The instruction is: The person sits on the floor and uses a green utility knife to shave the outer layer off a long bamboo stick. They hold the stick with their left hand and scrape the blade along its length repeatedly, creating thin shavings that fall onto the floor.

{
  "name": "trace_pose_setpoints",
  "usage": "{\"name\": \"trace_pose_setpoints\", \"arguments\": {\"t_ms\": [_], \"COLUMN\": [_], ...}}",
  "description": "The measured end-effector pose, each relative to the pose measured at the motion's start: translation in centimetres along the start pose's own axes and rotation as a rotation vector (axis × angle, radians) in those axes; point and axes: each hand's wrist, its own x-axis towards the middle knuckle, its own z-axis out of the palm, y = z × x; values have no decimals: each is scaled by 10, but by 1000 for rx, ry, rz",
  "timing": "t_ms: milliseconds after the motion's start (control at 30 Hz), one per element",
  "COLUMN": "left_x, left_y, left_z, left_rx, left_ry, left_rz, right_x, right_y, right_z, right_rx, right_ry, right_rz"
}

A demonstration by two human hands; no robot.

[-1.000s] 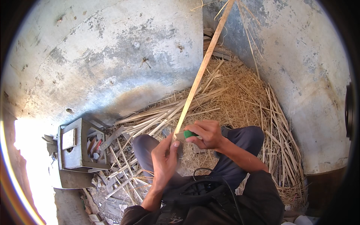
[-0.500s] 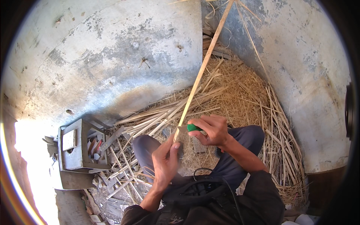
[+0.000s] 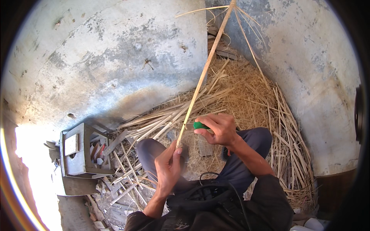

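A long, pale strip that looks like split bamboo or cane point(image 3: 204, 75) slants up from my left hand point(image 3: 169, 164) to the top of the view. My left hand pinches its lower end between thumb and fingers. Thin curled slivers point(image 3: 252, 19) splay from its far end. In my right hand point(image 3: 221, 130) is a knife with a green handle point(image 3: 201, 125), fingers wrapped around it. The short blade points left and meets the strip's edge just above my left hand. A small shaving curls there.
A heap of fine shavings point(image 3: 246, 90) covers the floor ahead, with loose strips point(image 3: 291, 142) along the right wall. Left stands a wooden box point(image 3: 75, 154) with tools inside. Stained walls point(image 3: 127, 50) enclose the corner. My bent knees point(image 3: 254, 142) flank the work.
The strip has turned slightly, its far end moving left and showing more slivers. The blade has shifted a little up along the strip, with a fresh curl at it. My left hand has hardly moved.
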Motion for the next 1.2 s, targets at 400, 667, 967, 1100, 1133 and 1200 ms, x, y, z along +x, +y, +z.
{"name": "trace_pose_setpoints", "arguments": {"t_ms": [400,667,967,1100,1133,1200], "left_x": [-16,-26,-56,-49,-49,-48], "left_y": [-20,-24,-44,-42,-42,-45], "left_z": [-4,-12,-23,-26,-25,-23], "left_rx": [38,69,0,-29,-30,-42], "left_ry": [10,-35,-146,-150,-139,-123], "left_rz": [86,22,-85,-79,-71,-83], "right_x": [5,-2,6,-1,-1,-1], "right_y": [28,64,114,109,108,108], "right_z": [-13,-6,-56,-48,-46,-40], "right_rx": [-36,-68,-73,223,289,291], "right_ry": [106,212,218,275,289,253], "right_rz": [161,236,612,720,719,671]}}
